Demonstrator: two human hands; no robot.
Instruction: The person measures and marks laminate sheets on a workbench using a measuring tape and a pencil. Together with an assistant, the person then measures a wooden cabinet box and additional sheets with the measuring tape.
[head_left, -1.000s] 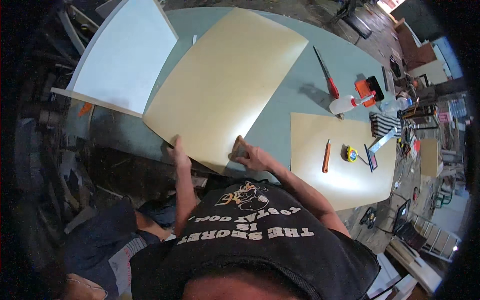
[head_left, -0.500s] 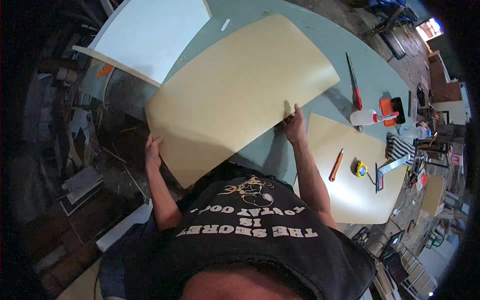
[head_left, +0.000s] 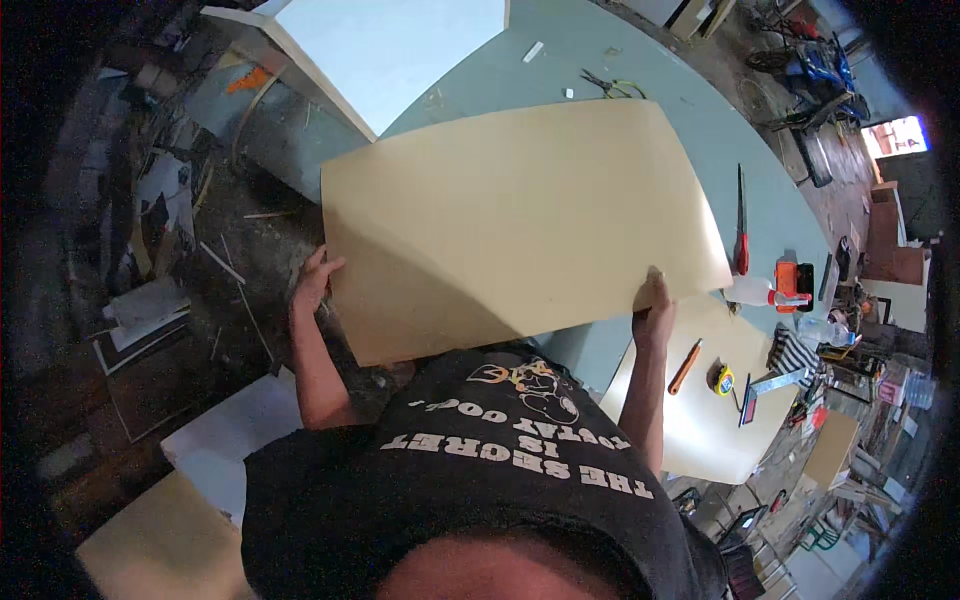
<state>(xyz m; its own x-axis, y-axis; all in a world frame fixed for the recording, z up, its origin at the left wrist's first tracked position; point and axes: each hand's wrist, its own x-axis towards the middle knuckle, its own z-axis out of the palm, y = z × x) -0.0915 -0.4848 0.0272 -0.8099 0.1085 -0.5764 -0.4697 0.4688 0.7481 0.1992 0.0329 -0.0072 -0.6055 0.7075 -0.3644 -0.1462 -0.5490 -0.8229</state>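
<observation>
Between my hands I hold a large tan sheet [head_left: 520, 210], broad and thin, over the near side of the greenish table [head_left: 600, 45]. My left hand [head_left: 315, 278] grips its left edge, thumb on top. At the near edge toward the right, my right hand [head_left: 654, 300] pinches the sheet with its thumb above, the other fingers hidden beneath. A second tan sheet [head_left: 720, 440] lies right of my right forearm. On that sheet rest an orange-handled tool [head_left: 685, 367], a yellow tape measure [head_left: 720, 377] and a try square [head_left: 765, 388].
A white panel with a raised edge [head_left: 410, 50] stands at the far left of the table. Pliers [head_left: 615, 86], a red-handled saw [head_left: 742, 225], a spray bottle [head_left: 755, 292] and an orange case [head_left: 793, 285] lie beyond the sheet. Scraps litter the floor at left.
The held sheet has turned clockwise, its right end coming nearer to me. My right hand has moved right and nearer with it. The pliers have come into sight past its far edge.
</observation>
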